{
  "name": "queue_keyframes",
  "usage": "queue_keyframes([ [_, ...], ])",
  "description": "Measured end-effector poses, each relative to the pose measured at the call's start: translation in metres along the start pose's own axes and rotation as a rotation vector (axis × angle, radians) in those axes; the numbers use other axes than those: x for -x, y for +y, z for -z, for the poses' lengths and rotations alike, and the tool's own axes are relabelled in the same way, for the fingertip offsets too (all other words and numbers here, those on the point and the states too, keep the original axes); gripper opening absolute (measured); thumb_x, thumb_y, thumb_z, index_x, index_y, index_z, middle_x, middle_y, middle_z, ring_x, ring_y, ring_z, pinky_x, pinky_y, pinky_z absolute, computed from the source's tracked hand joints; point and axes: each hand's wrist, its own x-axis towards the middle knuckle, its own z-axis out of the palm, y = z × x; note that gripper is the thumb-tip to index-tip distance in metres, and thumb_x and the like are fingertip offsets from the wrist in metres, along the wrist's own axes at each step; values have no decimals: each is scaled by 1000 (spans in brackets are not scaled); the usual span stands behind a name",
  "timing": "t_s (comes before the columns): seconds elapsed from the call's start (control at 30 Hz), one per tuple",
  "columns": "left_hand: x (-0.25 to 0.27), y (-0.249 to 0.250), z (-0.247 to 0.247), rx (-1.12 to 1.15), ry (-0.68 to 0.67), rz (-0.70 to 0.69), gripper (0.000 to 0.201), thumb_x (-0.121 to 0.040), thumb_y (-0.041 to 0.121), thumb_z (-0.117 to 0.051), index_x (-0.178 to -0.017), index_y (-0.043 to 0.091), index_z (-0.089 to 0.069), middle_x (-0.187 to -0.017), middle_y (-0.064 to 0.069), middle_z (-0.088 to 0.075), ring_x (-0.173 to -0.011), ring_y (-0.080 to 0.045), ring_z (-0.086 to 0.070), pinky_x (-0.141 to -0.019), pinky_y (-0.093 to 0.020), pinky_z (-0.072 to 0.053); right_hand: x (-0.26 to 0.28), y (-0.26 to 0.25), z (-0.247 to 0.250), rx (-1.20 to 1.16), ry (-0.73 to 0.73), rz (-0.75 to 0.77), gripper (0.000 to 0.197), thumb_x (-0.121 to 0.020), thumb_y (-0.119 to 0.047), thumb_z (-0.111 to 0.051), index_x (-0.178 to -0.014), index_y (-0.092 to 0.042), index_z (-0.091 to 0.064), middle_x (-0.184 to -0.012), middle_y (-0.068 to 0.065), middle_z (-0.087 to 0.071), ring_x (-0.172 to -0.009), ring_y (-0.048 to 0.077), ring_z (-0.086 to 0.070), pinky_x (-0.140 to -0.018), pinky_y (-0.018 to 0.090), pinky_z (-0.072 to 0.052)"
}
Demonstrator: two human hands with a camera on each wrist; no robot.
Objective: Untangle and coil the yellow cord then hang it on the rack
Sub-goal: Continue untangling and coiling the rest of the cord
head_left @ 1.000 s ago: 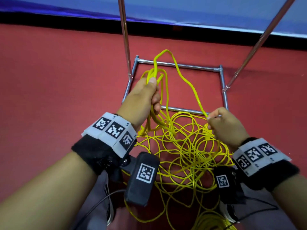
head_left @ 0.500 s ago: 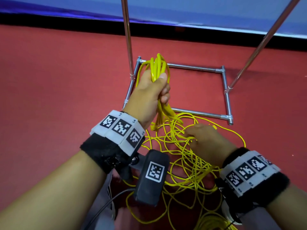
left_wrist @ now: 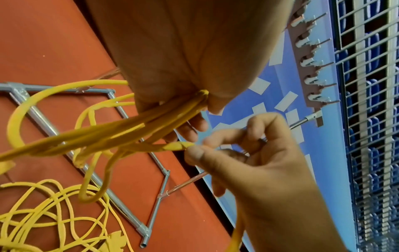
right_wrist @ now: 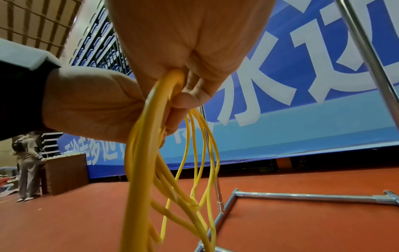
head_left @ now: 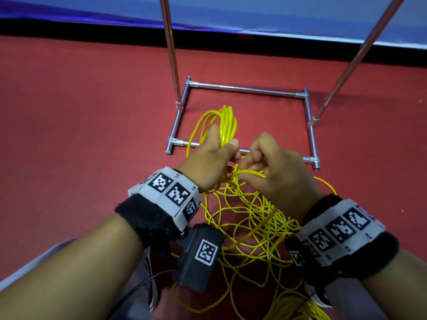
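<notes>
My left hand grips a bunch of several loops of the yellow cord, which stick up above its fist; the same bunch of cord runs out below the palm in the left wrist view. My right hand is right beside it and pinches a strand of the cord between thumb and fingers. The rest of the cord lies in a tangled heap on the red floor under both wrists. The metal rack stands just beyond the hands.
The rack's rectangular base frame lies on the red floor, with two upright poles rising out of view. A blue banner wall runs behind it. A person stands far off at a wooden desk.
My right hand rose from the heap on the floor and brought a strand up to my left hand. The left hand with its bunch of loops came lower and nearer.
</notes>
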Motion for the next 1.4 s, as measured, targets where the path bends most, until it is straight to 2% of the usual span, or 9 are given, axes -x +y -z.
queue_keyframes([
  [0.13, 5, 4, -5, -122, -26, -35, 15, -101, 15, -40, -112, 5, -38, -72, 5, -54, -57, 4, -54, -61, -18, -47, -5, -3, 2, -2, 69, 111, 62, -60, 5, -76, -78, -32, -29, -75, -13, -42, -66, 6, -44, -60, 6, -36],
  [0.3, 2, -6, -4, -239, -52, -52, 17, -101, 24, -41, -104, 8, -37, -73, -10, -58, -61, -21, -53, -65, -36, -45, -8, -4, 3, -87, 74, 12, 60, -60, 2, -81, -77, -30, -33, -66, -9, -42, -56, 2, -46, -52, 6, -34],
  [0.5, -5, -6, 13, -115, 74, -81, 19, -99, 26, -44, -84, 22, -34, -66, 2, -54, -55, -21, -49, -59, -33, -44, -5, 13, 4, -63, -4, -146, 32, -71, -13, -80, -85, -22, -53, -74, -8, -50, -59, 5, -45, -57, 10, -35],
  [0.63, -13, -4, 35, 123, 245, -62, 12, -93, 29, -45, -85, 23, -38, -55, 7, -53, -52, -20, -45, -58, -39, -43, 6, 30, 8, -265, -217, -352, 14, -84, -13, -68, -79, -21, -58, -69, -6, -61, -63, 14, -50, -62, 27, -39],
  [0.77, -13, 1, 41, 265, 289, -50, 19, -103, 14, -35, -85, 20, -35, -59, 5, -47, -44, -11, -41, -50, -29, -38, 11, 28, 13, -393, -274, -393, 21, -88, -9, -63, -101, -25, -59, -108, 1, -66, -90, 7, -60, -81, 18, -46],
  [0.93, -14, -6, 30, 223, 251, -63, 8, -92, 31, -43, -89, 24, -40, -64, 6, -47, -61, -23, -42, -56, -33, -39, 10, 8, 3, -404, -451, -350, 60, -86, -14, -67, -118, -59, -42, -135, -26, -44, -120, 1, -50, -95, 22, -47],
  [1.03, -15, -5, 25, 229, 256, -62, 9, -89, 32, -43, -87, 24, -40, -65, 5, -46, -64, -23, -43, -58, -33, -38, 10, -4, -6, -455, -507, -322, 59, -87, -9, -65, -113, -58, -46, -131, -33, -45, -124, -4, -46, -98, 18, -44],
  [1.23, -17, -6, 20, 181, 266, -29, 16, -80, 40, -45, -86, 26, -40, -60, 10, -49, -67, -27, -44, -64, -43, -39, 10, -11, -5, -574, -589, -265, 33, -91, -6, -56, -113, -31, -58, -124, -10, -59, -112, -9, -52, -93, 14, -43],
  [1.4, -16, -7, 26, 147, 229, -48, 12, -97, 27, -42, -86, 24, -39, -62, 9, -48, -50, -15, -45, -60, -35, -40, 7, 4, 9, -573, -473, -326, 13, -87, -22, -44, -94, -19, -54, -86, 0, -64, -87, 11, -58, -82, 21, -44],
])
